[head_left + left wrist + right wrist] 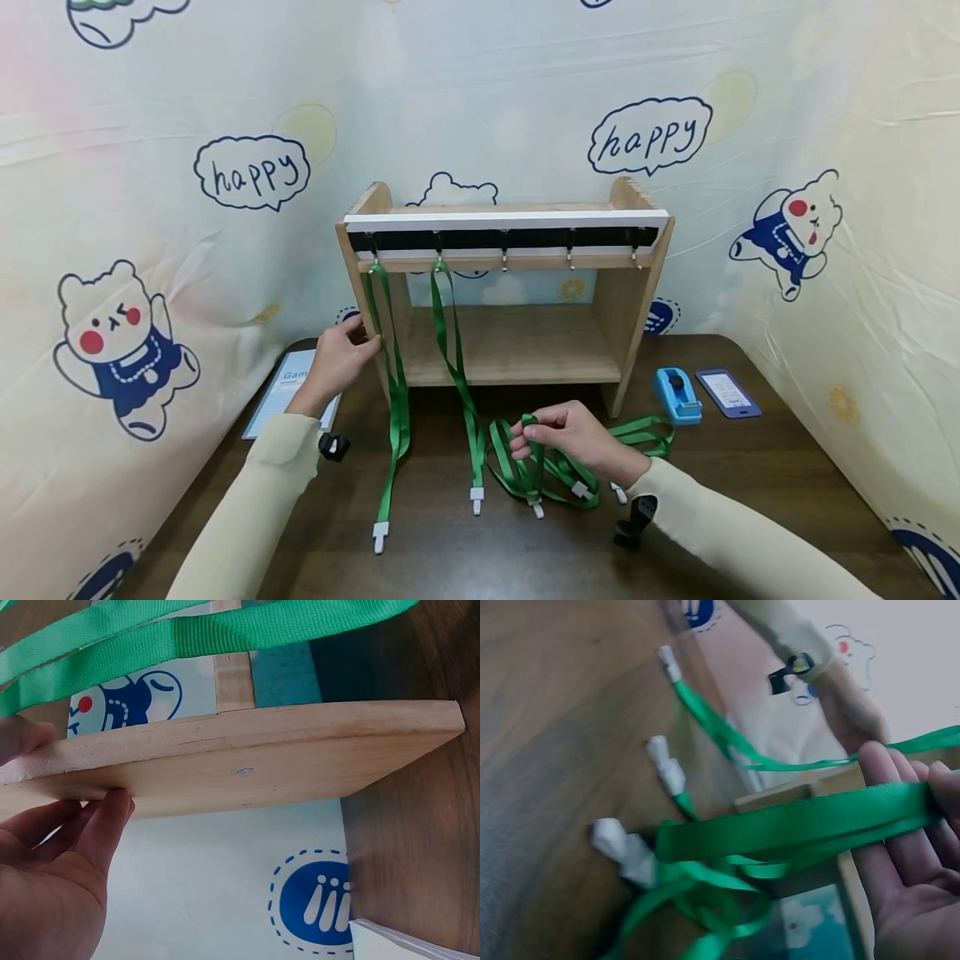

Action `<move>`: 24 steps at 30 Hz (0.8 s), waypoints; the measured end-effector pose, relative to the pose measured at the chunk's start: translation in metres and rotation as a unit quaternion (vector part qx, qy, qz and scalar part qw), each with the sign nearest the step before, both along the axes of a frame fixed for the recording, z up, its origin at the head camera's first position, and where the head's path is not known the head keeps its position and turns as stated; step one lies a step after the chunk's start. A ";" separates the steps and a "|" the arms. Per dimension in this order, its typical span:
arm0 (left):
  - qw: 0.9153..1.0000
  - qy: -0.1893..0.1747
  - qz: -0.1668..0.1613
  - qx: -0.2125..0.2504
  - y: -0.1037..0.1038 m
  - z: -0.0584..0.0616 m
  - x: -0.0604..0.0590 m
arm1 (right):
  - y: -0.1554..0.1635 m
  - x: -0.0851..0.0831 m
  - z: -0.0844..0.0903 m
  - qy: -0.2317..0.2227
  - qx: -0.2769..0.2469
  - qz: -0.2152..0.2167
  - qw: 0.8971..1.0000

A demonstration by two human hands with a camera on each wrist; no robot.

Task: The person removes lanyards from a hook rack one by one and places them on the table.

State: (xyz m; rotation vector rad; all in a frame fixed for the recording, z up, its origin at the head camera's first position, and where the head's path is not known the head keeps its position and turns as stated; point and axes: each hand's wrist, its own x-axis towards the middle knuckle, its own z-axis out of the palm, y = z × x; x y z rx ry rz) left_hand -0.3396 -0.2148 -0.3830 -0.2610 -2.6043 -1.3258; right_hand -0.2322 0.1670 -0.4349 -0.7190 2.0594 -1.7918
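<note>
A small wooden shelf stands on the table with a row of metal hooks along its front rail. My left hand grips the shelf's left side panel, thumb on one face and fingers on the other. Two green lanyards hang from the two leftmost hooks: the outer lanyard by my left hand and the inner lanyard beside it. In front of the shelf, my right hand pinches the loop of another green lanyard. Under that hand lie more green lanyards with white clips.
At the right of the table are a blue tape dispenser and a blue phone-shaped item. A white printed sheet lies left of the shelf. Patterned cloth hangs behind and at both sides.
</note>
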 end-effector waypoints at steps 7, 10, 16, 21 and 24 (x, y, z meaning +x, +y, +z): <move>1.000 -0.002 0.000 0.003 0.001 0.001 0.001 | -0.015 -0.014 -0.026 -0.015 0.000 -0.063 0.998; 1.000 -0.002 -0.001 0.003 0.001 0.001 0.002 | -0.021 -0.020 -0.033 -0.022 -0.008 -0.088 0.996; 1.000 0.005 -0.003 -0.001 0.000 0.001 0.000 | -0.032 -0.032 -0.041 -0.031 -0.017 -0.124 0.992; 1.000 0.004 -0.004 -0.004 0.000 0.002 0.000 | -0.041 -0.038 -0.051 -0.024 0.012 -0.161 0.987; 1.000 -0.001 -0.004 -0.005 0.000 0.002 0.001 | -0.046 -0.039 -0.055 -0.019 0.031 -0.177 0.984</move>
